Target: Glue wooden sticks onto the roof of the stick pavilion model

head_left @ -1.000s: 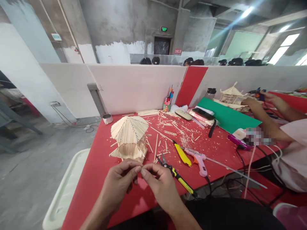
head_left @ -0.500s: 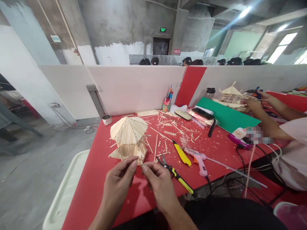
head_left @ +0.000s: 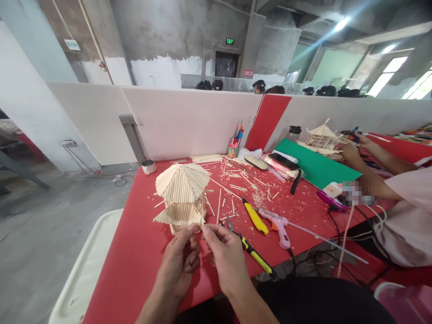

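Note:
A pavilion model of pale wooden sticks stands on the red table, with a pointed roof above an open lower part. My left hand is in front of its base, thumb and fingertips pinched together. Beside it, my right hand is also in a pinch at the model's front right corner. The fingertips nearly meet; what lies between them is too small to make out. Black and yellow pliers lie right of my right hand, partly hidden by it.
A yellow cutter and a pink glue gun lie to the right. Loose sticks and crumbs are scattered behind them. A metal cup stands at the back left. At the far right, a person's arms reach toward another stick model.
My left hand has shifted slightly right and turned, its lower fingers now more visible. My right hand is a little closer to the model's corner. The view has shifted slightly.

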Available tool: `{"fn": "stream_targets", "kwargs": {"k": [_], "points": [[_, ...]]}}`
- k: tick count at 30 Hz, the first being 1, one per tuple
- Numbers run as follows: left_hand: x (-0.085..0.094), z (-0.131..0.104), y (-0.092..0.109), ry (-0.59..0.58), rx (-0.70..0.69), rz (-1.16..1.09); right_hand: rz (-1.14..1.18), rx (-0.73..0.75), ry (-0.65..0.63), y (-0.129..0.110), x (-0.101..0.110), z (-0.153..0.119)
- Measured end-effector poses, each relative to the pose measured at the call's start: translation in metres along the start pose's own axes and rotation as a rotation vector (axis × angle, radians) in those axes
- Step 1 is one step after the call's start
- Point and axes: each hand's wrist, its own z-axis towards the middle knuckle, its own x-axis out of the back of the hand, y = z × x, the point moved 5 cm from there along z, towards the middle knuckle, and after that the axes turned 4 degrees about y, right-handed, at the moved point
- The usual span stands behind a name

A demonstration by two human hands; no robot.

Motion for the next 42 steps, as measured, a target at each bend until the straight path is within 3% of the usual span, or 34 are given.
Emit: {"fn": "stream_targets", "kwargs": {"k": [4, 21, 30, 42], "points": [[-0.005, 0.003, 0.0, -0.058, 0.005, -0.035, -0.005, 0.008, 0.016, -0.003, -0.003, 0.0], [-0.011, 0.008, -0.002, -0.101, -0.002, -0.058, 0.096, -0.03, 0.148, -0.002, -0.006, -0.002], [-0.012, 0.01, -0.003, -0.104, -0.015, -0.05, 0.128, -0.069, 0.191, 0.0, -0.006, 0.0], [-0.014, 0.008, -0.007, -0.088, -0.014, -0.091, 0.061, -0.017, 0.218, 0.008, 0.0, 0.008]]}}
